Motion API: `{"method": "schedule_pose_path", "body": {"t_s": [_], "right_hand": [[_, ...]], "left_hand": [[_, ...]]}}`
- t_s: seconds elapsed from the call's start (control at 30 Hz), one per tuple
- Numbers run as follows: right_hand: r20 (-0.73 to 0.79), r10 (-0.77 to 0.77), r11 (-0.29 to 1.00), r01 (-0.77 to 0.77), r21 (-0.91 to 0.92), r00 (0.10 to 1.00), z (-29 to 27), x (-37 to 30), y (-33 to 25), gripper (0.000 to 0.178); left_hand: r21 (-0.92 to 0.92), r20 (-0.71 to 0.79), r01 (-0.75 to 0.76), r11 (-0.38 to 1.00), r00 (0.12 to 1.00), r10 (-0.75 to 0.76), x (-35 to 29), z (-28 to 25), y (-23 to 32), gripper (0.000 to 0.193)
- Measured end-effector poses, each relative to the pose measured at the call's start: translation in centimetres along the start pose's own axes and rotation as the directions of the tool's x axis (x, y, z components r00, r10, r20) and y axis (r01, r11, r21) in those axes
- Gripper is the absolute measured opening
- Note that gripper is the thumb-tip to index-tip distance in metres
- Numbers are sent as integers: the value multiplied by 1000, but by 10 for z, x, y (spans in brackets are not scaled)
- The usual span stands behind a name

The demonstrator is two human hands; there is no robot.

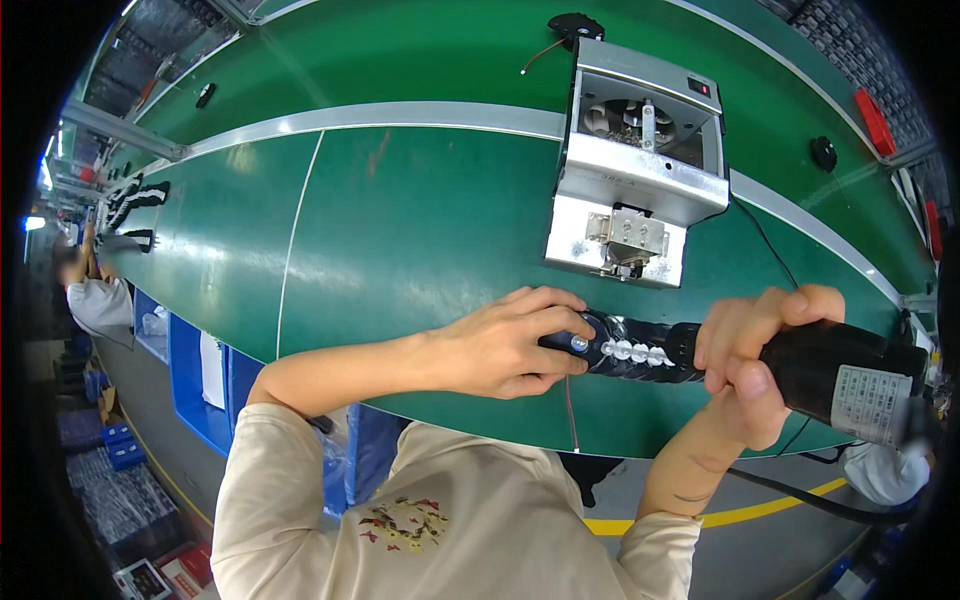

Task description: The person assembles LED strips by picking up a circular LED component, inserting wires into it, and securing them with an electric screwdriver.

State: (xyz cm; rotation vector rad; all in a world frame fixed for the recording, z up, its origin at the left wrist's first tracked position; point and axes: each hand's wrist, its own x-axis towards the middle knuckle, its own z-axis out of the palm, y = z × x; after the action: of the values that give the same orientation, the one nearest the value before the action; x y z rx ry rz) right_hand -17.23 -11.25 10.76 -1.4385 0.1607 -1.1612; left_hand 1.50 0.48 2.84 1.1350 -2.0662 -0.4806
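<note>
A long black corded device (845,375) lies across the near right part of the green workbench, with a white label on its thick right end. White beaded lumps run along its narrower, glossy dark section (640,365), and a ribbed collar sits beside them. My right hand (755,350) is wrapped around the device between collar and label. At the other end, my left hand (520,345) closes its fingers over the tip, next to a small round metal part (579,343). A thin red wire (571,415) trails below my left fingers toward the bench edge.
Beyond my hands stands a silver metal machine (640,170) with an open chamber. A black part with a red wire (576,28) lies behind it; a black round piece (823,153) is to its right. Blue bins (200,385) stand left below the bench. Another person sits far left.
</note>
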Motion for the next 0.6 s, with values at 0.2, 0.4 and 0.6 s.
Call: {"method": "schedule_pose_path", "body": {"t_s": [0.2,0.4,0.6], "right_hand": [[139,-78,994,66,85,987,-11,13,1,50],[197,-126,989,108,101,972,7,35,-2,51],[110,-47,999,46,14,993,20,56,8,42]], "left_hand": [[15,-23,29,999,999,-29,1,7,-2,14],[26,-82,7,1000,997,-4,-1,17,-7,11],[25,-84,22,999,996,-20,-6,17,-8,16]]}}
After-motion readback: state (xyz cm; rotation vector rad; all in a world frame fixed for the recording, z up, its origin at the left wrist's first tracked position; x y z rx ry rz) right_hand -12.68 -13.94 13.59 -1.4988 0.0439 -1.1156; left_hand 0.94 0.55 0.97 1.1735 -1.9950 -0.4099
